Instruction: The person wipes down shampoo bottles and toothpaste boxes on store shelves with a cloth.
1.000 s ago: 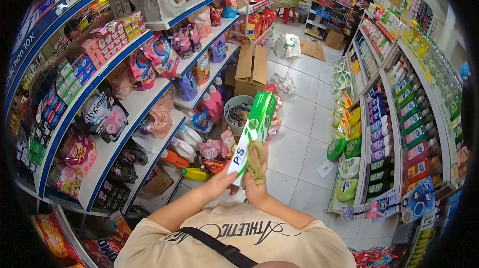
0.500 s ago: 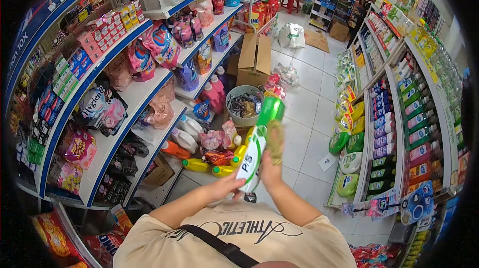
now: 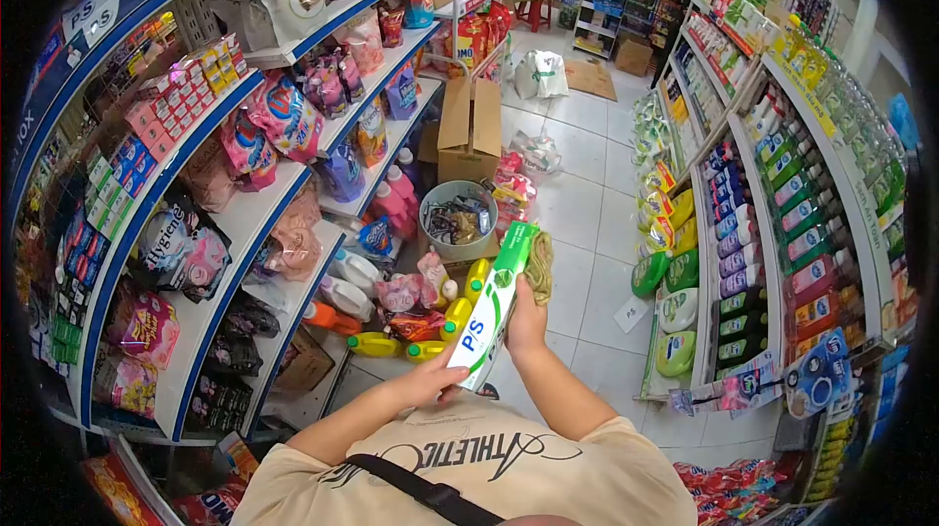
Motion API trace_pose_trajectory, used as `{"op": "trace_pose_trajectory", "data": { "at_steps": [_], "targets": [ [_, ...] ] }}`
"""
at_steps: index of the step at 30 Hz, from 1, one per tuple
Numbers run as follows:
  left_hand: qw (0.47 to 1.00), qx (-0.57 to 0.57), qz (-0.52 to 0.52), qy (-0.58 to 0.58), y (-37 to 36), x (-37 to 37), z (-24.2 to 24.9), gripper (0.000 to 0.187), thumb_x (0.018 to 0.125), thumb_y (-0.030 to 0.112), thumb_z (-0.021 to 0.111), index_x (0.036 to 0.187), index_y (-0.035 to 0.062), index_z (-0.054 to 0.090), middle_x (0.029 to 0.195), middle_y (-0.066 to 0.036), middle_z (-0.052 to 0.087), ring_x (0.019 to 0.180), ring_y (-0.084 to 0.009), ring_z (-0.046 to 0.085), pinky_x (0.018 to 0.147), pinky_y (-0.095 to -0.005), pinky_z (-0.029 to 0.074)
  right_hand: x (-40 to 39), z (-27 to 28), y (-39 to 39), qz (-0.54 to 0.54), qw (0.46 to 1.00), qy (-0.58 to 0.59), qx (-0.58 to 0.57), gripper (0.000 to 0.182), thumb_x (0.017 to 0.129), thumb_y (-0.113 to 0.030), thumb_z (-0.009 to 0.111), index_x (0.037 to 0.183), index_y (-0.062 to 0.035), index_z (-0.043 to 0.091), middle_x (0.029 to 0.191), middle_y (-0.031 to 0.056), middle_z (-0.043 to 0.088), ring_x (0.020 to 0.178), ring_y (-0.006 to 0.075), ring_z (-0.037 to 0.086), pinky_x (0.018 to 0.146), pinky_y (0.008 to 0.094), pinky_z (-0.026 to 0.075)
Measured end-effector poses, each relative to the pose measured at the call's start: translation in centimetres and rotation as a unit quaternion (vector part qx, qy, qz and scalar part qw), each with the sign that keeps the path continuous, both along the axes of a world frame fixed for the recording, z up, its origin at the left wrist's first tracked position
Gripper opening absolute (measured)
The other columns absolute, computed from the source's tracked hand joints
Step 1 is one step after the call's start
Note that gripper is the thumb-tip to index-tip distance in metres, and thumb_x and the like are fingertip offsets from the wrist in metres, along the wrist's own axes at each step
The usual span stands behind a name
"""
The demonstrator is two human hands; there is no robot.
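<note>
Fingers of the left hand (image 3: pixel 436 385) clamp the P/S box (image 3: pixel 486 316) at its near end; the right hand (image 3: pixel 528 322), farther forward, clutches olive cloth (image 3: pixel 541 270) beside it.

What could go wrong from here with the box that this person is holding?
The P/S box might slip, since the right hand also seems to hold a crumpled cloth alongside it. If dropped, it could knock against the yellow bottles clustered lower down.

Blue-edged shelves (image 3: pixel 205 330) and a grey-edged rack (image 3: pixel 847 169) flank a white tiled floor (image 3: pixel 565 208), glossy with reflected light. A red stool (image 3: pixel 534 13) stands at the far end.
</note>
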State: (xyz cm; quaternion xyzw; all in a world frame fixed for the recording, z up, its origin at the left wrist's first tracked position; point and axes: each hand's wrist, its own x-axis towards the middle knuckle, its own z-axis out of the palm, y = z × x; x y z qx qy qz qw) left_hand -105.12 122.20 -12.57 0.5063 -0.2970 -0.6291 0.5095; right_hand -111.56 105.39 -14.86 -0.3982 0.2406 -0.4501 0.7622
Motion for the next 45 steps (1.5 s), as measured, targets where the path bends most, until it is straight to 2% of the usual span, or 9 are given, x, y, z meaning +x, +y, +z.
{"op": "trace_pose_trajectory", "data": {
  "at_steps": [6, 16, 18, 22, 27, 30, 34, 41, 45],
  "targets": [
    [0.998, -0.012, 0.011, -0.067, -2.2, 0.1, 1.6, 0.071, 0.086, 0.022, 0.049, 0.141, 0.0186, 0.003, 0.079, -0.001, 0.045, 0.052, -0.0074, 0.035, 0.043, -0.0217, 0.030, -1.9, -1.5, 1.5, 0.087, 0.991, 0.072, 0.068, 0.030, 0.088, -0.020, 0.049, 0.111, -0.0010, 0.049, 0.100, 0.0051, 0.056, 0.087, 0.0124, 0.052, 0.078, 0.0271, 0.042],
    [0.967, 0.042, 0.017, -0.250, -4.5, -0.4, 4.3, 0.059, 0.087, 0.018, 0.045, 0.139, 0.0151, 0.017, 0.080, -0.002, 0.050, 0.062, -0.0088, 0.048, 0.052, -0.0222, 0.044, -4.3, -0.8, -1.2, 0.231, 0.962, 0.044, 0.142, 0.032, 0.079, -0.007, 0.057, 0.110, -0.0032, 0.050, 0.095, 0.0041, 0.058, 0.080, 0.0124, 0.057, 0.071, 0.0265, 0.048],
    [0.964, -0.001, 0.159, -0.214, -2.8, 1.3, 3.1, 0.055, 0.086, 0.017, 0.048, 0.136, 0.0112, 0.025, 0.085, -0.003, 0.050, 0.067, -0.0098, 0.050, 0.055, -0.0233, 0.045, -3.9, 0.2, -1.9, 0.306, 0.946, 0.067, 0.080, 0.036, 0.078, -0.006, 0.058, 0.113, -0.0026, 0.049, 0.097, 0.0040, 0.058, 0.082, 0.0123, 0.056, 0.072, 0.0261, 0.047],
    [0.859, -0.041, 0.395, -0.323, 2.2, 5.3, 3.0, 0.062, 0.081, 0.011, 0.055, 0.134, 0.0058, 0.024, 0.107, -0.009, 0.044, 0.082, -0.0139, 0.052, 0.059, -0.0244, 0.046, -2.1, 2.0, -2.4, 0.515, 0.851, 0.075, -0.063, 0.052, 0.071, -0.007, 0.064, 0.120, -0.0017, 0.045, 0.105, 0.0044, 0.057, 0.088, 0.0117, 0.055, 0.077, 0.0259, 0.046],
    [0.923, -0.113, 0.359, -0.083, 9.2, 7.8, 3.4, 0.074, 0.076, 0.029, 0.064, 0.134, 0.0068, 0.023, 0.116, -0.011, 0.046, 0.095, -0.0219, 0.055, 0.063, -0.0328, 0.054, 1.3, 1.4, -0.5, 0.660, 0.743, 0.096, -0.054, 0.059, 0.067, -0.010, 0.070, 0.121, -0.0026, 0.046, 0.112, 0.0033, 0.055, 0.098, 0.0106, 0.051, 0.083, 0.0259, 0.043],
    [0.935, -0.133, 0.329, 0.020, 12.3, 8.7, 3.2, 0.077, 0.069, 0.041, 0.070, 0.126, 0.0049, 0.033, 0.102, -0.007, 0.053, 0.086, -0.0194, 0.059, 0.059, -0.0331, 0.054, 3.4, 0.8, 1.3, 0.691, 0.712, 0.119, -0.039, 0.061, 0.066, -0.011, 0.073, 0.120, -0.0016, 0.046, 0.113, 0.0054, 0.054, 0.101, 0.0128, 0.049, 0.087, 0.0268, 0.040],
    [0.900, -0.126, 0.416, -0.025, 15.5, 11.1, 1.2, 0.073, 0.066, 0.041, 0.074, 0.116, 0.0004, 0.041, 0.095, -0.004, 0.055, 0.087, -0.0152, 0.057, 0.074, -0.0285, 0.047, 6.7, 0.0, 3.6, 0.705, 0.692, 0.145, -0.048, 0.058, 0.070, -0.018, 0.071, 0.119, -0.0005, 0.046, 0.114, 0.0065, 0.053, 0.103, 0.0137, 0.048, 0.089, 0.0279, 0.039],
    [0.862, -0.139, 0.472, -0.123, 19.3, 15.7, -0.6, 0.060, 0.072, 0.035, 0.071, 0.113, -0.0013, 0.045, 0.095, -0.002, 0.054, 0.086, -0.0108, 0.052, 0.076, -0.0221, 0.042, 10.0, 3.0, 7.4, 0.671, 0.666, 0.310, -0.098, 0.050, 0.079, -0.027, 0.063, 0.119, -0.0015, 0.046, 0.113, 0.0038, 0.053, 0.102, 0.0131, 0.047, 0.089, 0.0274, 0.039],
    [0.860, -0.068, 0.501, -0.068, 20.5, 17.8, -2.0, 0.047, 0.079, 0.029, 0.064, 0.111, -0.0002, 0.046, 0.094, -0.002, 0.054, 0.085, -0.0104, 0.052, 0.076, -0.0228, 0.042, 10.1, -2.1, 9.2, 0.612, 0.743, 0.254, -0.097, 0.045, 0.080, -0.026, 0.062, 0.116, -0.0027, 0.049, 0.110, 0.0026, 0.054, 0.098, 0.0124, 0.049, 0.088, 0.0286, 0.040]
  ]
}}
